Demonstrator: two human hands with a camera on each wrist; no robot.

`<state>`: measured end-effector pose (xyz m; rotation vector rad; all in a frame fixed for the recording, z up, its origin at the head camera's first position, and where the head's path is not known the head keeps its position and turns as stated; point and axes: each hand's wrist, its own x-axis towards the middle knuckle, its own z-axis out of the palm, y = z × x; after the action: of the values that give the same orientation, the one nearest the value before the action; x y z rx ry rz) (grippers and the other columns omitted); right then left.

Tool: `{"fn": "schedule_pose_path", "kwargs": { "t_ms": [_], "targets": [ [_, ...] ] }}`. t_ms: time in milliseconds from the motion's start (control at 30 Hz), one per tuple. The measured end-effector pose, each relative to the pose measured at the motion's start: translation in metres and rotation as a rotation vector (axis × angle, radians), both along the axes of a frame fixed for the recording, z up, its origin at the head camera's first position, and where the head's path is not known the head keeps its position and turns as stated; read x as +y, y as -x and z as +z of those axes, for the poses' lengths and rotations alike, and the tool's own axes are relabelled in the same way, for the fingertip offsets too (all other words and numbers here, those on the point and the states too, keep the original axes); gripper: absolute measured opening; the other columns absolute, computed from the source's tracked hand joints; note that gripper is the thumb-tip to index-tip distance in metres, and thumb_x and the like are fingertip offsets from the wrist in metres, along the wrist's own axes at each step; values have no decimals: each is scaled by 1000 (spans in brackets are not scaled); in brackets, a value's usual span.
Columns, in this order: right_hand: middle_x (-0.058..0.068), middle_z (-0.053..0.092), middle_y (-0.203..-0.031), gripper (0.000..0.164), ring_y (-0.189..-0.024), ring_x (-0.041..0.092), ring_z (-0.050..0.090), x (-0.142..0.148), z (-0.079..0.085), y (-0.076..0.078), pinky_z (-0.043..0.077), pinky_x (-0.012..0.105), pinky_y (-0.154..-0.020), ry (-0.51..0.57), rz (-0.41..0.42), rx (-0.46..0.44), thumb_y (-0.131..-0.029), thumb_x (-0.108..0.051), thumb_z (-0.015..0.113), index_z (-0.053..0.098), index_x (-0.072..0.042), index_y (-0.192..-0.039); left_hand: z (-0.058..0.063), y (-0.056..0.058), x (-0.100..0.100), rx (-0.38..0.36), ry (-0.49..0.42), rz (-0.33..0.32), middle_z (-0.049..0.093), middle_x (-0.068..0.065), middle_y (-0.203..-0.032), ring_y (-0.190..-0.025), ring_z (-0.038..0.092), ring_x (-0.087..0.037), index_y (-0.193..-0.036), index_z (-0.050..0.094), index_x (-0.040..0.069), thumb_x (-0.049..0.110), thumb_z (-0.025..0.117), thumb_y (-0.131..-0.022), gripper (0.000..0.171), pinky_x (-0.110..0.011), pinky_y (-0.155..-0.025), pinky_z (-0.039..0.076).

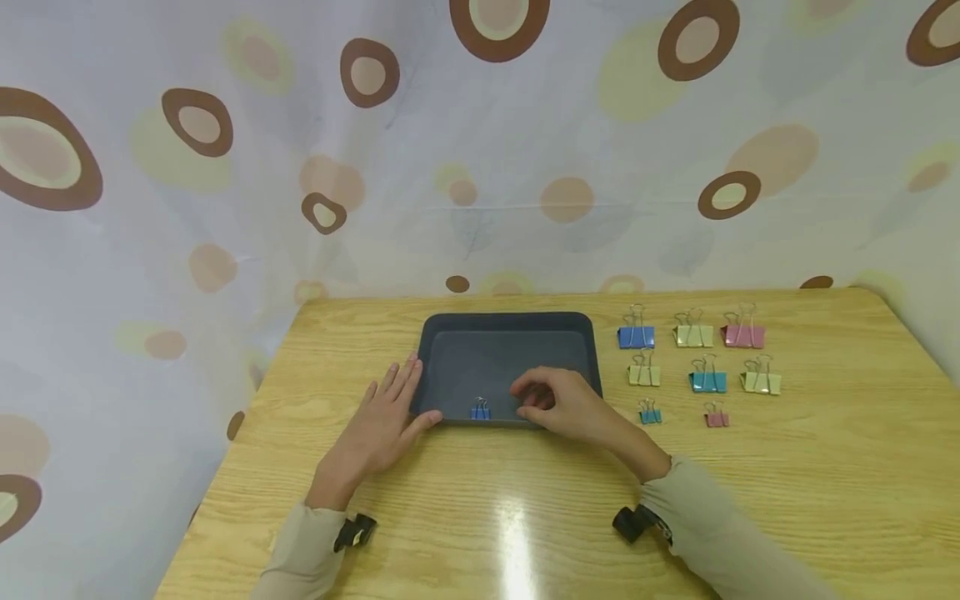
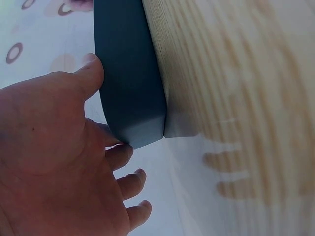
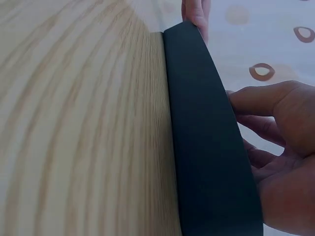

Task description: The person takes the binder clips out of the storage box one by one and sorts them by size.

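Observation:
A dark grey tray (image 1: 510, 321) lies on the wooden table. My left hand (image 1: 382, 421) rests at its front left corner with the fingers spread; in the left wrist view, the thumb of the left hand (image 2: 59, 147) touches the rim. Inside the tray, against the front wall, sits a small blue binder clip (image 1: 481, 409). My right hand (image 1: 566, 404) is over the tray's front right part, right of that clip, fingers loosely bent and nothing visible between them. In the right wrist view the tray's wall (image 3: 206, 128) partly hides the fingers of the right hand (image 3: 290, 128).
Right of the tray, several binder clips stand in rows: a large blue clip (image 1: 637, 337), a large pink clip (image 1: 744, 336), a teal clip (image 1: 708, 381), a small pink clip (image 1: 717, 418) and others. A patterned cloth (image 1: 420, 167) hangs behind the table (image 1: 450, 517).

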<state>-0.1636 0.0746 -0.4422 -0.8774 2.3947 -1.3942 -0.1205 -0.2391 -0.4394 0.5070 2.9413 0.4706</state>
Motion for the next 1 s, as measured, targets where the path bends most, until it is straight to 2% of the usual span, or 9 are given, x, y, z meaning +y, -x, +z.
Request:
{"fn": "schedule_pose_path", "kwargs": {
  "t_ms": [167, 300, 600, 833, 1000],
  "targets": [
    [14, 72, -106, 23, -89, 18, 70, -15, -3, 6, 59, 28, -77, -9, 30, 9, -93, -4, 76, 71, 1, -115, 2, 1, 2, -4, 3, -1, 7, -14, -171, -155, 11, -41, -163, 13, 1, 53, 46, -107, 83, -65, -120, 16],
    [13, 73, -104, 22, -86, 17, 70, -24, -7, 11, 58, 25, -74, -20, 22, 14, -92, -4, 77, 72, 2, -112, 3, 2, 3, -7, 2, 0, 6, -13, -171, -155, 11, -41, -163, 12, 2, 54, 45, -107, 83, -65, -121, 16],
    [6, 73, -93, 15, -80, 12, 67, -43, -12, 19, 56, 25, -71, -57, 40, 6, -88, -1, 79, 76, -2, -103, 4, 2, 3, -5, -10, 1, 7, -14, -171, -155, 12, -41, -163, 14, 1, 52, 46, -107, 83, -66, -120, 16],
    [2, 72, -87, 15, -74, 7, 62, -55, -15, 21, 54, 23, -69, -115, 11, 46, -83, 0, 84, 77, -4, -96, 3, 2, 2, -13, -7, 4, 7, -14, -171, -155, 11, -42, -163, 14, 1, 53, 46, -107, 83, -66, -120, 16],
    [-1, 73, -88, 14, -75, 6, 61, -59, -18, 21, 54, 22, -69, -124, 5, 32, -84, 0, 84, 78, -6, -95, 1, 1, 1, -7, -6, 6, 8, -14, -171, -155, 12, -42, -163, 14, 1, 53, 46, -107, 83, -66, -120, 17]
  ]
}}
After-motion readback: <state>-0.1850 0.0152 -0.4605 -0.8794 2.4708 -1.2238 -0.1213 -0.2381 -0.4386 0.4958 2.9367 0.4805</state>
